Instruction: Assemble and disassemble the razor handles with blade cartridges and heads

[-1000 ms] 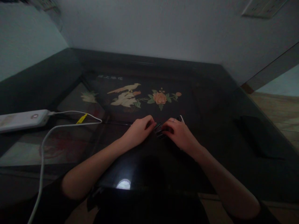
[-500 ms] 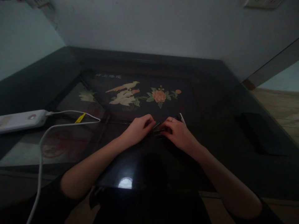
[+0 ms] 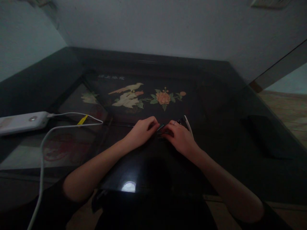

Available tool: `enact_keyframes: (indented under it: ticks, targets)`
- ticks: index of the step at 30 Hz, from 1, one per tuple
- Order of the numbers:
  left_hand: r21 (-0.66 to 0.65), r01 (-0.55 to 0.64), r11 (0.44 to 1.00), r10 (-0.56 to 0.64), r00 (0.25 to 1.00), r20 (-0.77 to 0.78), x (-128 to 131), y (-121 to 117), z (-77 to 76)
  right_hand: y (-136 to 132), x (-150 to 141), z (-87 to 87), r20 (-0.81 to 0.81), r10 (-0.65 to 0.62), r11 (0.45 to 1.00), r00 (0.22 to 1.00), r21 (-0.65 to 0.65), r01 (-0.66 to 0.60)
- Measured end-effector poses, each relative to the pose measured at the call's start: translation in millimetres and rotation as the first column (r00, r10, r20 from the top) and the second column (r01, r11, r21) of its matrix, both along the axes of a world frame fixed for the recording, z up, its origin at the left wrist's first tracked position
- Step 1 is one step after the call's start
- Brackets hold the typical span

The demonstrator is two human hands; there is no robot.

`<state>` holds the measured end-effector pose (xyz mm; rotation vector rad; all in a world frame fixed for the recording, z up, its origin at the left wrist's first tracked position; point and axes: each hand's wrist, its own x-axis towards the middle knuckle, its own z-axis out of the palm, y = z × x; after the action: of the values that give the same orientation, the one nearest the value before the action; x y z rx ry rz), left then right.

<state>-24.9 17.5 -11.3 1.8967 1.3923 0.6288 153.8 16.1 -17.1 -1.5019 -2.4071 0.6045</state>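
Observation:
My left hand [image 3: 141, 131] and my right hand [image 3: 179, 136] meet over the middle of a dark glass-topped table [image 3: 216, 95]. Both have their fingers curled and pinched on a small dark object [image 3: 160, 127] held between them; I cannot make out what it is in the dim light. A ring shows on a finger of my right hand. A thin white stick-like piece [image 3: 188, 123] juts out past my right hand's knuckles. Beyond the hands, under the glass, lies a bird-and-flower inlay [image 3: 144, 95].
A white power bank [image 3: 22, 122] lies at the table's left edge, with a white cable [image 3: 59, 127] looping toward me. A dark flat object [image 3: 266, 135] rests at the right. A lamp's reflection [image 3: 129, 186] shines on the near glass. Walls close the back and left.
The hands have drawn slightly closer together over the small dark object, and my right hand has shifted a little left. The view has tilted slightly.

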Motion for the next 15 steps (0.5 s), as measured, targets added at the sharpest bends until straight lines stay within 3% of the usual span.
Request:
enact_keyframes:
  ticks: [15]
  targets:
    - [0.007,0.01,1.0,-0.01,1.0,0.001,-0.6,0.3,0.4,-2.9,-1.3,1.0,0.003,0.022,1.0,1.0,0.019,-0.022]
